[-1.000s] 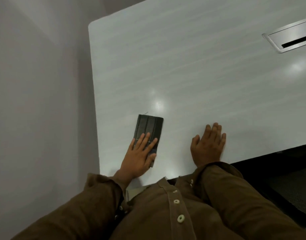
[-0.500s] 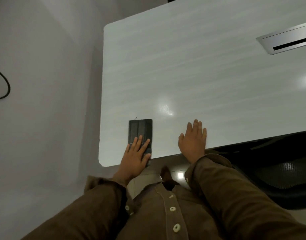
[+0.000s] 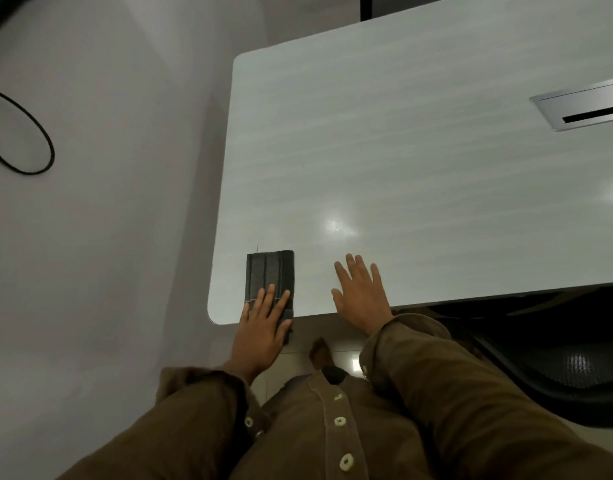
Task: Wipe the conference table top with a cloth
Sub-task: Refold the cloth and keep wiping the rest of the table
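A dark, folded, striped cloth [image 3: 270, 271] lies on the pale conference table top [image 3: 419, 161], near its front left corner, with one end hanging over the front edge. My left hand [image 3: 261, 327] presses flat on the near end of the cloth, fingers spread, palm past the table edge. To the right of the cloth, my right hand [image 3: 360, 292] rests flat on the bare table top at the front edge, fingers apart, holding nothing.
A metal cable hatch [image 3: 585, 109] is set into the table at the far right. A black office chair [image 3: 558, 372] stands under the table's front edge on the right. A black cable loop [image 3: 38, 140] lies on the floor at the left.
The left hand has dragged the cloth toward the front edge, and its near end now hangs over it. The right hand has stayed at the edge. My view has shifted left.
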